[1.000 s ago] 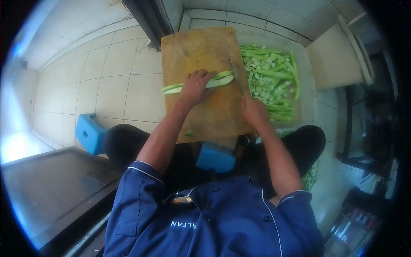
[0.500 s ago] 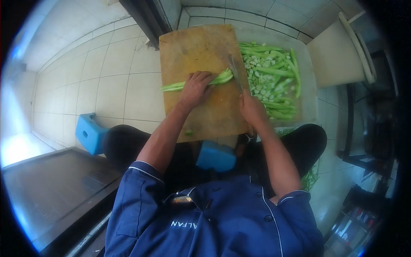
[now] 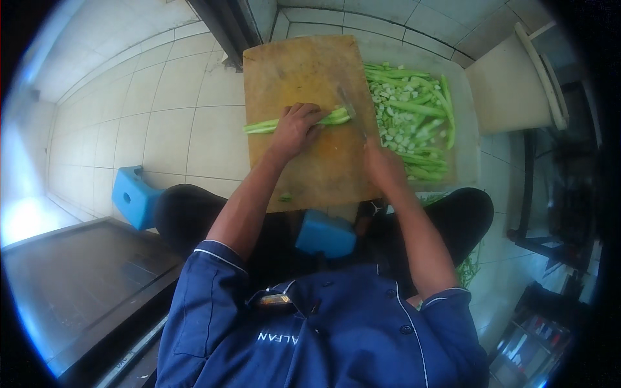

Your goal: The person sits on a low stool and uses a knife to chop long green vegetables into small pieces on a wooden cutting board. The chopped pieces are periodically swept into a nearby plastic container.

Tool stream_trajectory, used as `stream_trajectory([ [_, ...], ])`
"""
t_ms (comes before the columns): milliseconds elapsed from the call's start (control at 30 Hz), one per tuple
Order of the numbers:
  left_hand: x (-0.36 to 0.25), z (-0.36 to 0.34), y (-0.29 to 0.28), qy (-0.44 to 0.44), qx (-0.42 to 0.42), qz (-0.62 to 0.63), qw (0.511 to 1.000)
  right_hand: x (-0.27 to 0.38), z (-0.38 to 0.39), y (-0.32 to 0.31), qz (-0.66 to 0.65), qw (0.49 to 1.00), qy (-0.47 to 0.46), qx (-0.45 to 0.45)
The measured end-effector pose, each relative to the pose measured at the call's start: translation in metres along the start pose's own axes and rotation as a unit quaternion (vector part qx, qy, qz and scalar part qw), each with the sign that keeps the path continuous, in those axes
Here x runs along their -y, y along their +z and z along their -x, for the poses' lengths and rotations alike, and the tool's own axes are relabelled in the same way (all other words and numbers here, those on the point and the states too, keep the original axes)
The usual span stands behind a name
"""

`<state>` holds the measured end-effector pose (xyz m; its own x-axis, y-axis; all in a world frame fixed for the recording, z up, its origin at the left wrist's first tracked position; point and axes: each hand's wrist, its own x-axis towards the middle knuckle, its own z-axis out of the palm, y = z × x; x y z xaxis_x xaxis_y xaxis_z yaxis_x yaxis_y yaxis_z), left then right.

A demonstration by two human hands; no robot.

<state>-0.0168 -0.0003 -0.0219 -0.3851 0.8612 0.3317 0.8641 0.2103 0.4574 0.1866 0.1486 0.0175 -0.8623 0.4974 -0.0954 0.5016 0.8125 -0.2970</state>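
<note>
My left hand [image 3: 297,129] is closed over a bundle of long green beans [image 3: 262,127] lying crosswise on a wooden cutting board [image 3: 310,71]. The bundle's cut ends [image 3: 339,116] stick out to the right of my fingers. My right hand [image 3: 383,165] grips a knife [image 3: 350,106], whose slightly blurred blade slants up and left along those ends. Its handle is hidden in my fist. Right of the board, a clear plastic tub [image 3: 466,139] holds chopped pieces [image 3: 394,123] and long uncut pods [image 3: 447,110].
A blue stool [image 3: 325,234] stands between my legs and another blue stool [image 3: 134,197] is at the left. A pale bin [image 3: 511,84] stands beyond the tub's right side. Green scraps [image 3: 467,268] lie on the floor near my right knee. A dark post [image 3: 223,29] rises behind the board.
The knife blade has tipped left and now lies over the bundle's cut ends. My right hand has shifted slightly; my left hand keeps its hold on the beans.
</note>
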Motion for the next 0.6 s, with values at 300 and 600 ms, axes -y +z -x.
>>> stream_trajectory([
  [300, -0.001, -0.001, -0.002, -0.005, 0.008, 0.004, 1.0, 0.008, 0.008, -0.009, -0.023, 0.999, 0.004, 0.038],
  [600, 0.003, -0.003, 0.003, -0.004, -0.036, 0.035, 0.999, 0.02, 0.012, 0.001, -0.031, 0.998, 0.012, 0.048],
])
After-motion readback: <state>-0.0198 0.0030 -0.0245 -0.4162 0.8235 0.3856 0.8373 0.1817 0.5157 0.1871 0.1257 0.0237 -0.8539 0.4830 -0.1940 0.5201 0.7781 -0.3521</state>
